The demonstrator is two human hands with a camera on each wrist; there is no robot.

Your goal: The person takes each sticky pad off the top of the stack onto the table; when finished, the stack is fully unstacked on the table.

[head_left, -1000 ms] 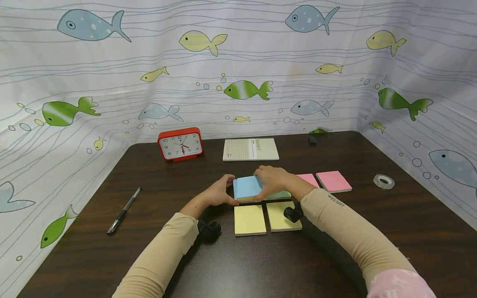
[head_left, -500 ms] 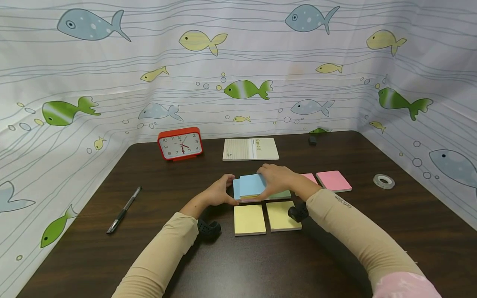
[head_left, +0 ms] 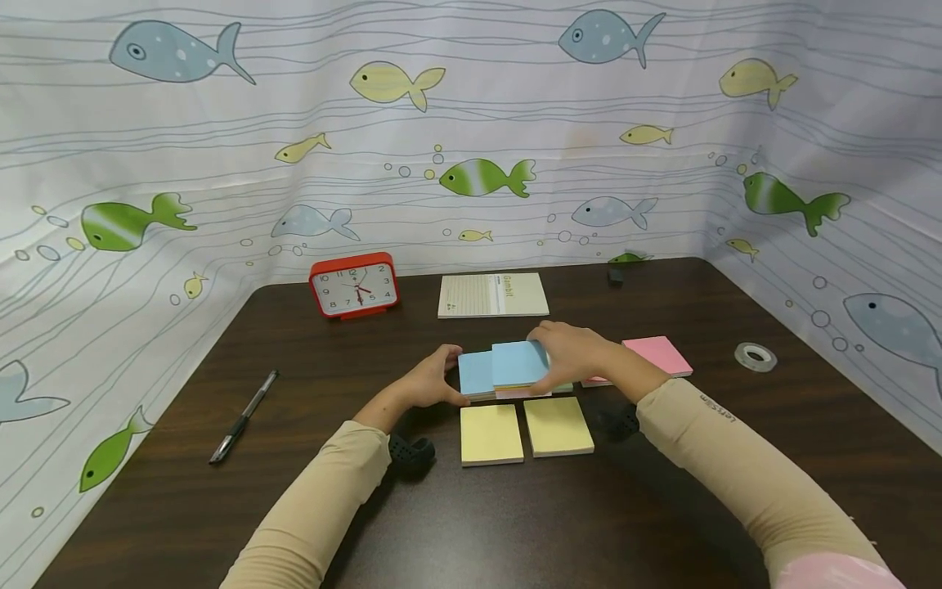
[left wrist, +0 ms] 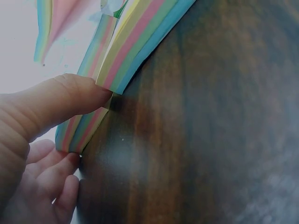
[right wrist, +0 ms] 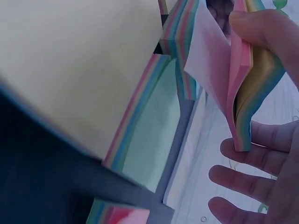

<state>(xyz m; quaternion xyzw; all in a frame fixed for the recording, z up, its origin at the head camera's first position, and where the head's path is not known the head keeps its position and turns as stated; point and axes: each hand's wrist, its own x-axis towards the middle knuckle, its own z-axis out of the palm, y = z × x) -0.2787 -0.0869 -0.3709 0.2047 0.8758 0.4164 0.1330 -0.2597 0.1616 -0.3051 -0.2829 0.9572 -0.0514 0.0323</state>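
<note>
My right hand (head_left: 574, 356) pinches a blue-topped sticky note pad (head_left: 518, 362) between thumb and fingers. In the right wrist view this pad (right wrist: 261, 88) has parted layers, with a pale pink sheet (right wrist: 210, 58) hanging from it. To its left, my left hand (head_left: 425, 380) grips another blue-topped sticky note pad (head_left: 475, 374), thumb at the near corner and fingers at the far side. The left wrist view shows striped pad edges (left wrist: 69, 133) between thumb and fingers. A green sticky note pad (head_left: 563, 388) peeks out beneath my right hand, largely hidden.
Two yellow sticky note pads (head_left: 491, 435) lie in front. Pink pads (head_left: 658, 355) lie to the right, one partly covered by the right arm. Farther out are a tape roll (head_left: 755, 357), a notepad (head_left: 493, 295), a red clock (head_left: 355, 285) and a pen (head_left: 245, 417).
My right hand has moved right with the upper blue-topped pad, uncovering more of the blue pad at my left hand. The left hand has stayed in place.
</note>
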